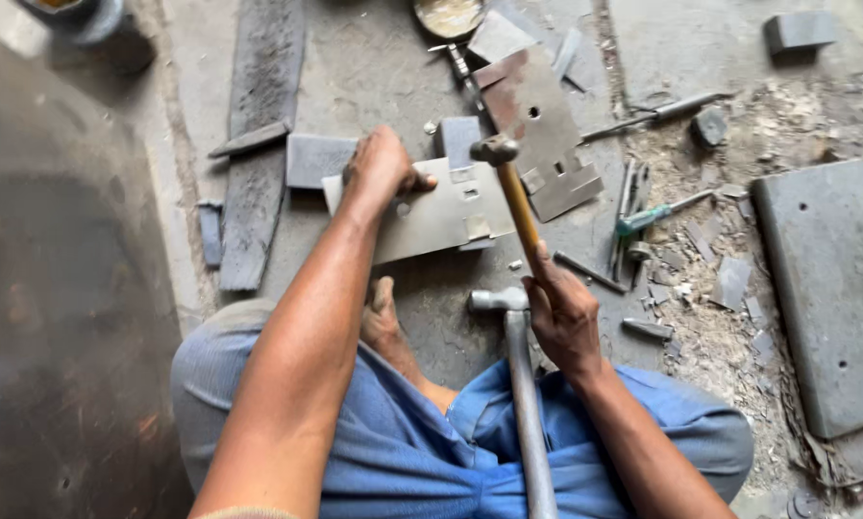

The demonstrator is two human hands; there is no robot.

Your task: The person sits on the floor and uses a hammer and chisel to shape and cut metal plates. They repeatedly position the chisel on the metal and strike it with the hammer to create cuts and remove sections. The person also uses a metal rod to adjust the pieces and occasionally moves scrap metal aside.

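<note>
Two hammers in this shot, and only one is in use. Closest to the camera are the person's knees in blue cloth, and between them a plain grey metal bar (pixel 528 413) runs up from the bottom edge to a hammer-shaped steel head (pixel 494 300) lying on the concrete floor (pixel 374 67). A bare foot (pixel 382 312) sits just left of that.

The right hand (pixel 566 317) has its grip wrapped tight round the wooden handle of the working hammer (pixel 514 197). Its long axis runs from the hand up and a bit left, away from the person, with the dull steel head at the far end, right over the top right corner of the metal plate (pixel 441 216). Can't tell if the head is actually touching the plate.

The left hand (pixel 382 168) is pressed down flat-ish on the plate's upper left part, fingers curled over its far edge, so that grip is clamped on the plate. The plate is a pale grey sheet with small square cut-outs, lying flat, long side going left to right and tilted slightly.

Further out there's a rusty brown sheet with notched slots (pixel 537 125), grey offcuts, a long dark wooden plank (pixel 258 135) on the left, a green-handled screwdriver (pixel 657 213) and a thick grey slab (pixel 830 288) on the right. At the top edge sits a round tin (pixel 448 14).
</note>
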